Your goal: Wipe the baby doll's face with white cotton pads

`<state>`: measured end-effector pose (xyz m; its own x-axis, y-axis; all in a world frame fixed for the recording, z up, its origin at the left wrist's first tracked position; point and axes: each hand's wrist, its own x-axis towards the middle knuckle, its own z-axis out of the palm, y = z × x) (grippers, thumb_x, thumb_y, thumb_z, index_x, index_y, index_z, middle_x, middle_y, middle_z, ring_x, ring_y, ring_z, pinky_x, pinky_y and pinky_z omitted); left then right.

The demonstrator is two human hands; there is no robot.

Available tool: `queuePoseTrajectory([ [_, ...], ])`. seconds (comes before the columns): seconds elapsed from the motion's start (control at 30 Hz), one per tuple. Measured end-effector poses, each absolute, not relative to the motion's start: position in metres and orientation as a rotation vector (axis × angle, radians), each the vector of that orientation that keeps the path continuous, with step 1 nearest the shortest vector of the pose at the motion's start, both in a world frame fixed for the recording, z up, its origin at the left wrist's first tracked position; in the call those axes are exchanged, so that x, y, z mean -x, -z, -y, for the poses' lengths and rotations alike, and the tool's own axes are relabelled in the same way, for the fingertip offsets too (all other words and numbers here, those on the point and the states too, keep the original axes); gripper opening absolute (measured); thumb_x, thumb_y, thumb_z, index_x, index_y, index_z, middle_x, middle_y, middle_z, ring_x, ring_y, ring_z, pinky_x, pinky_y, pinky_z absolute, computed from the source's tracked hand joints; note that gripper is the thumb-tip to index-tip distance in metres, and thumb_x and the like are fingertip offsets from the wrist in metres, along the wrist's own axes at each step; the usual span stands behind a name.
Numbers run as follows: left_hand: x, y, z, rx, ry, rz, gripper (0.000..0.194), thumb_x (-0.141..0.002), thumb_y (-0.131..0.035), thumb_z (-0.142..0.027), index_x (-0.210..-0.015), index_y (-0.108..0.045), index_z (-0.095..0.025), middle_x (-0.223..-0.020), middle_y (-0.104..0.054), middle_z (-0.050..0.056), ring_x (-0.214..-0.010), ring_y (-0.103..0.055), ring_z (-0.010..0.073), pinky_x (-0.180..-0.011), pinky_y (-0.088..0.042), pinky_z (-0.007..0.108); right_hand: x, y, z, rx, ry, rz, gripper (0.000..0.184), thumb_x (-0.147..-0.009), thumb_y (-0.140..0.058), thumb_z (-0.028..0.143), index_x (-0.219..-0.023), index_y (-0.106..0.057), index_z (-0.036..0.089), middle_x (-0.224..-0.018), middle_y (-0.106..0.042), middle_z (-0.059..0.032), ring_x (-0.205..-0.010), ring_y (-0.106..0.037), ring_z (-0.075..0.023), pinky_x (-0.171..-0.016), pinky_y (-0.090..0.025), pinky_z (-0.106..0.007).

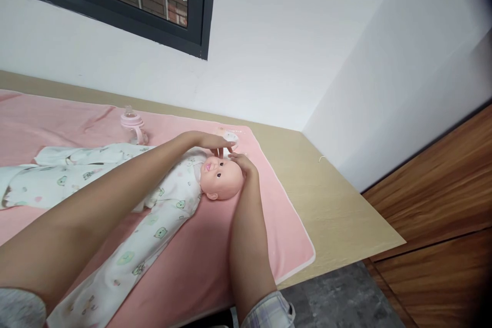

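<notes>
A bald baby doll [222, 180] lies on its back in a white sleepsuit [165, 200] printed with green animal faces. My left hand [213, 142] reaches across the doll to the far side of its head. Its fingers are bent down and drawn in near a small white patch; whether they pinch something there is hidden. My right hand [245, 163] curves round the crown of the head, its fingertips close to those of the left. A white dotted patch [230, 137] shows just beyond the fingers. The doll's far ear is out of sight.
Under the doll, a pink blanket [277, 220] with white edging covers much of the wooden tabletop [307, 189]. A pink-topped baby bottle [133, 125] with handles stands beyond the doll's legs. Behind are a white wall and a dark-framed window [200, 15]; wooden panels [442, 179] are on the right.
</notes>
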<state>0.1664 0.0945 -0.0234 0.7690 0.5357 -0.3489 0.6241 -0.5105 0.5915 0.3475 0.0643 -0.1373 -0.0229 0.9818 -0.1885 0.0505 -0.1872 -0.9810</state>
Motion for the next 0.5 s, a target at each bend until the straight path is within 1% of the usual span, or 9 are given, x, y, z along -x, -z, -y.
queuePoseTrajectory([
  [0.1, -0.152, 0.012, -0.089, -2.279, -0.133, -0.901, 0.076, -0.092, -0.033, -0.072, -0.130, -0.062, -0.013, -0.115, -0.070, 0.016, -0.108, -0.065, 0.0293, -0.100, -0.046, 0.037, -0.346, 0.136, -0.065, 1.376, -1.369, 1.126, 0.028, -0.083, -0.051, 0.003, -0.104, -0.069, 0.008, -0.071, -0.068, -0.0021, -0.071, -0.060, -0.0128, -0.084, -0.049, -0.027],
  [0.23, -0.131, 0.005, -0.072, -2.296, -0.453, -0.983, 0.070, -0.092, -0.034, -0.069, -0.119, -0.065, -0.012, -0.113, -0.070, 0.015, -0.104, -0.066, 0.0280, -0.097, -0.047, 0.036, -0.346, 0.135, -0.065, 1.371, -1.392, 1.079, 0.023, -0.082, -0.057, 0.003, -0.099, -0.072, 0.007, -0.081, -0.072, -0.0057, -0.075, -0.064, -0.0134, -0.095, -0.048, -0.032],
  [0.3, -0.122, 0.005, -0.063, -2.302, -0.546, -1.003, 0.068, -0.092, -0.036, -0.068, -0.115, -0.067, -0.012, -0.114, -0.070, 0.014, -0.102, -0.067, 0.0280, -0.095, -0.049, 0.035, -0.347, 0.132, -0.064, 1.361, -1.400, 1.057, 0.022, -0.083, -0.057, 0.003, -0.098, -0.072, 0.008, -0.084, -0.073, -0.0062, -0.077, -0.065, -0.0133, -0.097, -0.049, -0.033],
  [0.4, -0.109, 0.006, -0.052, -2.304, -0.616, -1.055, 0.066, -0.090, -0.039, -0.069, -0.112, -0.068, -0.013, -0.114, -0.071, 0.012, -0.105, -0.066, 0.0291, -0.094, -0.050, 0.036, -0.349, 0.125, -0.058, 1.287, -1.432, 1.038, 0.021, -0.087, -0.057, 0.006, -0.102, -0.071, 0.011, -0.089, -0.074, -0.0062, -0.081, -0.067, -0.0137, -0.098, -0.051, -0.034],
  [0.5, -0.099, 0.013, -0.048, -2.303, -0.689, -1.103, 0.063, -0.089, -0.043, -0.069, -0.109, -0.069, -0.015, -0.113, -0.071, 0.011, -0.107, -0.065, 0.0303, -0.093, -0.049, 0.037, -0.353, 0.116, -0.052, 1.183, -1.421, 1.035, 0.017, -0.085, -0.065, 0.013, -0.101, -0.071, 0.015, -0.101, -0.074, -0.0080, -0.087, -0.068, -0.0158, -0.101, -0.052, -0.037],
])
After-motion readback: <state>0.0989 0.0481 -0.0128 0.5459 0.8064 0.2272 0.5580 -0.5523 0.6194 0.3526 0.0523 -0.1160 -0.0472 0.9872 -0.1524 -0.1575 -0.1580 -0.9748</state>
